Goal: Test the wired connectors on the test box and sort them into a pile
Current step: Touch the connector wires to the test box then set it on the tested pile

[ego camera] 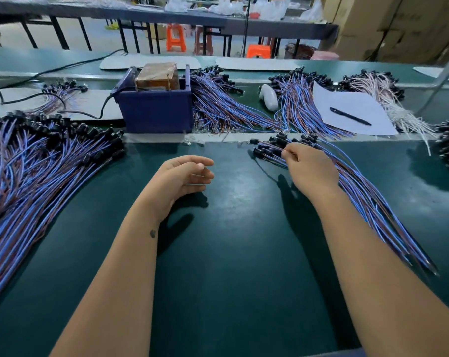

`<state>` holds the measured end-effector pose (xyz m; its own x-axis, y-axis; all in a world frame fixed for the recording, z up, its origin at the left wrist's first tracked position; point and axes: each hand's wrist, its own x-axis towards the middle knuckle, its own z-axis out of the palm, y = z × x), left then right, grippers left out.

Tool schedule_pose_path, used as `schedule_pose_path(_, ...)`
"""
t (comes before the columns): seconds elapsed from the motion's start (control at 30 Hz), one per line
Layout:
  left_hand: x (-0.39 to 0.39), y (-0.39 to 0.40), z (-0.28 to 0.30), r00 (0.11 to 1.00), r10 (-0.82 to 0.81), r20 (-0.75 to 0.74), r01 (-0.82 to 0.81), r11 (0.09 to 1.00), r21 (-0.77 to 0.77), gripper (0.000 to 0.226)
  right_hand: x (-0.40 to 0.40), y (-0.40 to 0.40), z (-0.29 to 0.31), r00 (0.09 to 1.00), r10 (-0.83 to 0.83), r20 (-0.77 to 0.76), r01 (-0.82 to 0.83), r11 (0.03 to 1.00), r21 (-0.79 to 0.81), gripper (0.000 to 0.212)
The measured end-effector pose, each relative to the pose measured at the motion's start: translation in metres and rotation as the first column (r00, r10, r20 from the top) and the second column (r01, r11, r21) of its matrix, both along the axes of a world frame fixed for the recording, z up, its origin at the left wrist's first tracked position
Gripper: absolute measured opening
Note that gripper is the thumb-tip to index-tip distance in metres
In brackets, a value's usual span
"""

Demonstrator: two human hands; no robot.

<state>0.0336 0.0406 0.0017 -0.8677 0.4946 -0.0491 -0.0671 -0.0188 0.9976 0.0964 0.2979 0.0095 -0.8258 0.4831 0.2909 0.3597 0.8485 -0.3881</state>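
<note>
Dozens of wired connectors (321,181) lie fanned toward the bench's right edge, and the right hand (309,167) has its grip pinched on one lead at their black heads, while the left hand (186,176) hovers released and empty. Neighbouring wires overlap, so a pull may drag several along. The test box (156,104) sits toward the far edge, the sorted pile (38,161) by the left edge.

We see bench (231,202): green mat, smooth, bit shiny where light hits. Wires (38,176): thin blue and brown plastic coats, smooth; black plastic ends look matt. Test box (156,112): dark blue plastic, dull. Brown block (157,74) inside looks glossy. Sheet (352,112): white paper, flat. Pen (349,116): black plastic, shiny.
</note>
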Motion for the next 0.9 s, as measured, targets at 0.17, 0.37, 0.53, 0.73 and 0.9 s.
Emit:
schedule_pose_path(0.17, 0.002, 0.003, -0.001, 1.000, 0.023, -0.006, -0.024, 1.000, -0.007, 0.024, -0.001, -0.006, 0.002, 0.939, -0.284, 0.193, 0.224, 0.933, 0.281, 0.031)
schedule_pose_path(0.37, 0.002, 0.010, -0.003, 0.984, 0.167, -0.067, -0.172, 0.982, -0.083, 0.025, -0.028, -0.101, 0.000, 0.998, -0.045, 0.032, 0.039, 0.983, 0.180, 0.043)
schedule_pose_path(0.53, -0.006, -0.021, -0.011, 0.544, 0.450, -0.709, -0.824, 0.446, -0.349, 0.020, -0.048, -0.171, -0.010, 0.957, 0.291, -0.012, -0.285, 0.929, -0.236, 0.032)
schedule_pose_path(0.73, -0.018, -0.066, -0.009, 0.685, 0.509, -0.521, -0.691, 0.228, -0.685, 0.053, -0.049, -0.175, -0.026, 0.933, 0.357, -0.053, -0.357, 0.892, -0.275, 0.021)
schedule_pose_path(0.9, -0.022, -0.060, -0.010, 0.698, 0.498, -0.515, -0.670, 0.202, -0.714, 0.053, -0.046, -0.168, -0.029, 0.914, 0.387, -0.123, -0.402, 0.817, -0.413, 0.018)
